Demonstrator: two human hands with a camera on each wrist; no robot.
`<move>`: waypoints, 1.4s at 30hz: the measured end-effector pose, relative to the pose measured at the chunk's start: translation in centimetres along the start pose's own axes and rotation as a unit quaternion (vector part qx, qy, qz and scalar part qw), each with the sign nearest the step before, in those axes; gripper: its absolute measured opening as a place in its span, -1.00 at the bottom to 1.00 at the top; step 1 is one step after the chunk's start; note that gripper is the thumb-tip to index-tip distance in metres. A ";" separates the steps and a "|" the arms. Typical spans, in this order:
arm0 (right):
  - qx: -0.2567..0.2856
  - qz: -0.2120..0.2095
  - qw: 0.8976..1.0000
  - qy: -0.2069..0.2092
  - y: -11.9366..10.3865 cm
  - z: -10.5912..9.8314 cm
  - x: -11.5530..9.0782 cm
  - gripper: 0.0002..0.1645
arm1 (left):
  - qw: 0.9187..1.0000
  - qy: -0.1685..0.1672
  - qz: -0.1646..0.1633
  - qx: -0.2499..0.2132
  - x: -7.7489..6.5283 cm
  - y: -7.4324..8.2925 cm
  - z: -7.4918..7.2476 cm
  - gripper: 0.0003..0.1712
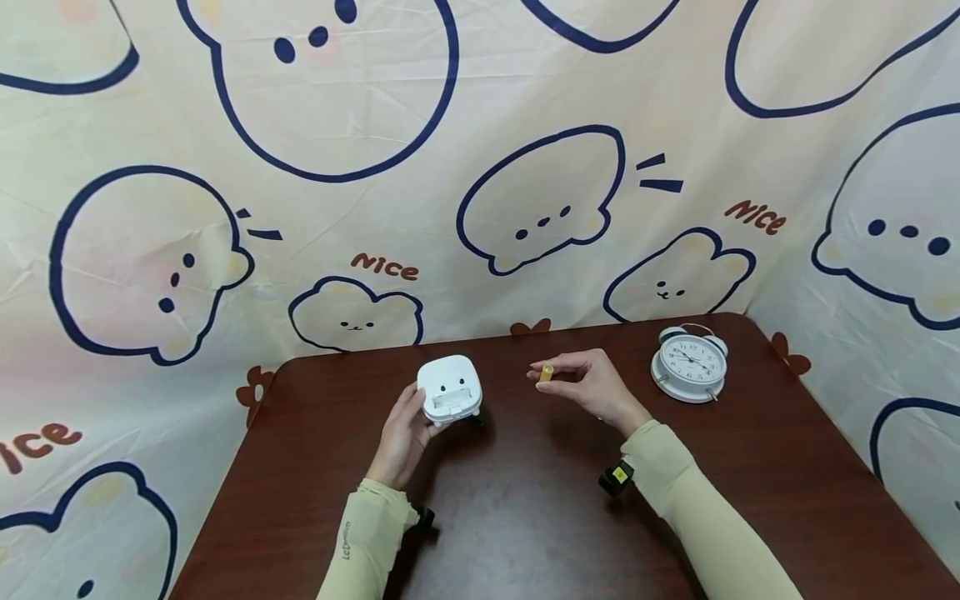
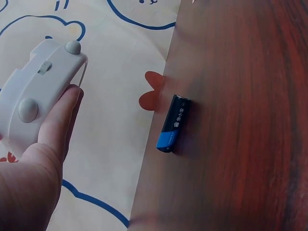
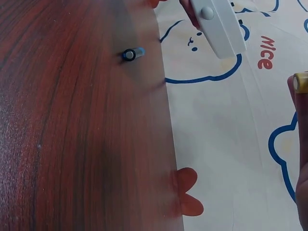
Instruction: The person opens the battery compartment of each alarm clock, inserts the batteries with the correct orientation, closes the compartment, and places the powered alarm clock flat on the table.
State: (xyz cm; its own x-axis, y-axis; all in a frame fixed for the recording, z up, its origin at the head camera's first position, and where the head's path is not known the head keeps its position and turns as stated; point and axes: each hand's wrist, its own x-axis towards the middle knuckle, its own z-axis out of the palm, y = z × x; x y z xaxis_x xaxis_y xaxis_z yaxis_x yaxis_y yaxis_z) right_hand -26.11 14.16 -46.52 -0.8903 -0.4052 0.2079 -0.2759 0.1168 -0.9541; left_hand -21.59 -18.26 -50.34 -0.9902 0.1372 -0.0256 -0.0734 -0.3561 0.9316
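Observation:
My left hand [image 1: 401,437] grips a white rounded-square device [image 1: 452,383] from its left and lower side, raised above the table. Two dark eye dots and an open recess low down show on the side toward the head camera. In the left wrist view, the device's edge [image 2: 45,91] has two round knobs and a small switch. My right hand [image 1: 592,387] pinches a short yellow battery [image 1: 547,373] between thumb and fingers, apart from the device and to its right. A black-and-blue battery [image 2: 173,122] lies on the table, mostly hidden behind the device in the head view.
A white twin-bell alarm clock [image 1: 687,363] stands at the table's back right. The dark brown table [image 1: 510,517] meets a patterned cloth [image 1: 540,92] along its back and sides.

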 end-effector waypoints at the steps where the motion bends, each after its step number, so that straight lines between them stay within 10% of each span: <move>1: -0.001 0.002 1.000 0.001 0.0 0.0 0.0 -0.55 | 1.000 0.001 0.000 0.001 0.0 0.0 0.0 -0.41; 42: 0.084 0.070 0.993 0.048 1.7 0.0 0.5 -0.61 | 1.000 -0.016 0.005 -0.004 -0.2 -0.7 0.2 -0.40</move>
State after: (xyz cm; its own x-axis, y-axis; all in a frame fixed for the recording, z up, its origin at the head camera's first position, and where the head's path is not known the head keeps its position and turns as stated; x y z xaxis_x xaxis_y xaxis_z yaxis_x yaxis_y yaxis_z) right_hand -27.03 14.19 -48.00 -0.9482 -0.3068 0.0830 -0.0905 0.0104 -0.9958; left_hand -21.30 -17.85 -50.94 -0.9868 0.1621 -0.0048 -0.0644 -0.3647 0.9289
